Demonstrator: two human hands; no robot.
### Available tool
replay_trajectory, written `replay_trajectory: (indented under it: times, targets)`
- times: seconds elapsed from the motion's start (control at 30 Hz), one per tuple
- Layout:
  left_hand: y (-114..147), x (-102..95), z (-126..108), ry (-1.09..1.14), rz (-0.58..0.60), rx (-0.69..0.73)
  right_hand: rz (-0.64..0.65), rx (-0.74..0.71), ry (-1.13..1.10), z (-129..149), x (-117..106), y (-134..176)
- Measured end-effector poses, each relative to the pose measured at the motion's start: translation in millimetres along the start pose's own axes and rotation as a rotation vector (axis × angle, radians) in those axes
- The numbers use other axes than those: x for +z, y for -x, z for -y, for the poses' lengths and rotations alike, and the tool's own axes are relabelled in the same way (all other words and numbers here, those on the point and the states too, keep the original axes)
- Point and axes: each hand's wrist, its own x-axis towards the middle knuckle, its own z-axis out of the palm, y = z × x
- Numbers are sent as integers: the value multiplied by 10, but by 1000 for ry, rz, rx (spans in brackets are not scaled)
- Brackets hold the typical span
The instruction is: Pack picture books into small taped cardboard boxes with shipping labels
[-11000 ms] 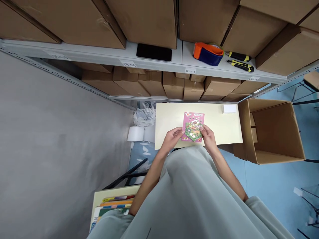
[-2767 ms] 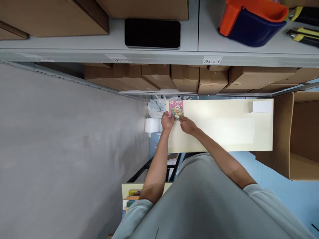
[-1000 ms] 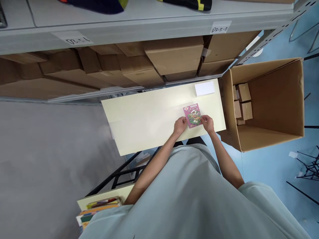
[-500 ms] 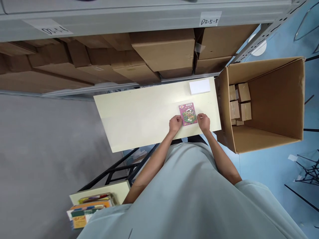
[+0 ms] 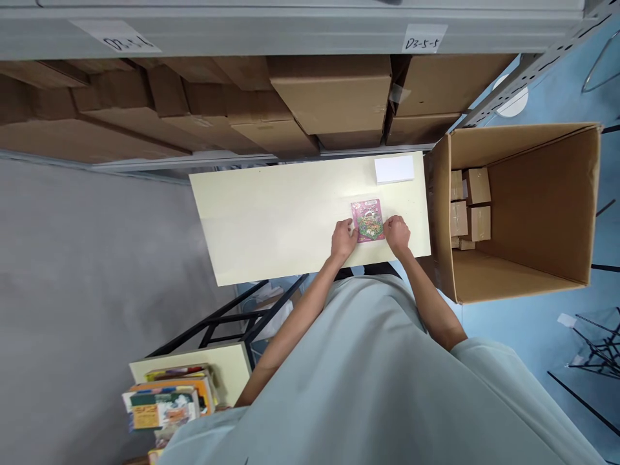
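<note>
A small pink booklet [image 5: 369,220] with a green picture on its cover lies flat on the pale yellow table [image 5: 281,219], toward the table's right end. My left hand [image 5: 343,239] grips the booklet's left edge. At the opposite edge, my right hand [image 5: 396,234] holds the right side. Both hands rest near the table's front edge.
A white pad [image 5: 394,170] lies at the table's far right corner. An open cardboard box [image 5: 523,213] with several small cartons inside stands right of the table. Shelves of brown cartons [image 5: 329,97] rise behind. A stack of colourful books [image 5: 167,405] sits at lower left.
Eleven seconds ago I held the booklet mid-table; I then put it at the table's left end, and now it lies at the right end between both hands. In the last second it barely shifted.
</note>
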Motion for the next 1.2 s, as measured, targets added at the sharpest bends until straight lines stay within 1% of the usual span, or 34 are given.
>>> replay_trajectory:
  times: [0.17,0.33,0.43,0.53,0.63,0.7,0.77,0.83,0.97,1.07,1.2]
  targets:
    - [38,71,10,72,7,102,-19,-25,-139,-2,-68,-10]
    - [55,156,51,109,45,127,4,52,-333,4,-170,22]
    - [70,215,67,138,73,158,-5,54,-386,-9,-270,83]
    - [89,270,71,177,98,183,-31,-19,-407,16,-356,190]
    - [112,276,67,258,106,189,-28,-157,-424,116,-381,321]
    - [142,230,53,340,98,194,-11,-249,-426,217,-361,397]
    - [193,140,27,433,68,192,12,-311,-415,328,-317,452]
    - [262,20,-11,539,35,172,34,-350,-417,436,-258,490]
    - [390,-228,-80,740,19,79,96,-411,-467,618,-122,561]
    - [421,-368,-72,774,-33,18,138,-461,-486,714,-18,633]
    - [375,-463,53,685,-101,-57,244,-558,-530,760,88,710]
